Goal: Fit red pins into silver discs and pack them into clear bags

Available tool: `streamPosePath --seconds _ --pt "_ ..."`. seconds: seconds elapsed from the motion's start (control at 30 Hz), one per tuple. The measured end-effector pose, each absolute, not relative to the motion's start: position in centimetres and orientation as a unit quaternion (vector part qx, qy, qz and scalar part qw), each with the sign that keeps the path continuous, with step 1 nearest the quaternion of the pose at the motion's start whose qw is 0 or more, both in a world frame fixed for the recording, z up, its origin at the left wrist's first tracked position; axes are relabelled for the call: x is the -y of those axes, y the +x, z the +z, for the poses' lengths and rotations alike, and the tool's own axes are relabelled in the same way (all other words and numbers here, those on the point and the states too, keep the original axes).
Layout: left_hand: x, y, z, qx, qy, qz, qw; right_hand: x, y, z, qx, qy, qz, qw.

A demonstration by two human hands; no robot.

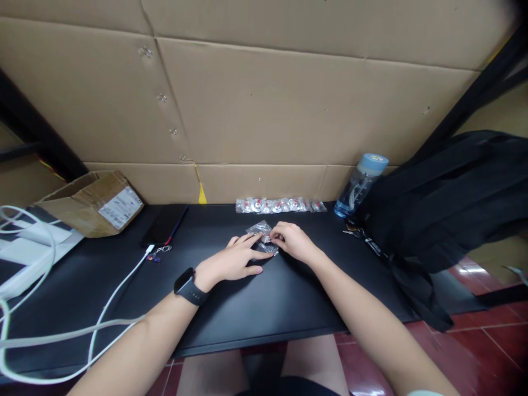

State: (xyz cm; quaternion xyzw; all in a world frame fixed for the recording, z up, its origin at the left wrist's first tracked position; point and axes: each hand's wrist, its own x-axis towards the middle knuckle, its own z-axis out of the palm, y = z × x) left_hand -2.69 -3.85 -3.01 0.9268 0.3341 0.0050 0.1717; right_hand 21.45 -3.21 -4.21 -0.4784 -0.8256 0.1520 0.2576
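A small clear plastic bag (259,226) lies on the black table top, in front of me. My left hand (233,259) rests with its fingers spread, the index and middle fingertips pressing the bag against the table. At the bag's right side my right hand (291,240) has its thumb and fingers pinched together at the plastic; a small reddish spot shows near the fingertips. What exactly sits inside the bag is too small to tell. Behind both hands, a row of small clear packets (278,205) with silvery round pieces and red marks runs along the cardboard wall.
A blue-lidded water bottle (358,187) stands at the back right beside a black backpack (449,198) and some keys (351,232). To the left are a phone (164,225) on a white cable (119,291), an open cardboard box (93,203) and a white power strip (37,247).
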Motion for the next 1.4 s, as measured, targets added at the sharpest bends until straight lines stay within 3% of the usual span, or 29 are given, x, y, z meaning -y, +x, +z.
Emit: streamPosePath --seconds 0.33,0.67,1.17,1.4 --pt "3.8 -2.7 -2.4 -0.313 0.932 -0.002 0.184 2.3 19.8 -5.1 0.765 -0.581 0.054 0.272" --pt "2.3 -3.8 -1.4 -0.307 0.92 0.091 0.228 2.0 23.2 -4.1 0.822 -0.397 0.296 0.282" --pt "2.3 -3.5 -2.7 -0.348 0.921 0.106 0.139 2.0 23.7 -4.5 0.852 -0.447 0.167 0.216" --pt "1.4 -3.8 -4.1 -0.346 0.924 0.111 0.12 2.2 23.5 -4.3 0.864 -0.396 0.201 0.235"
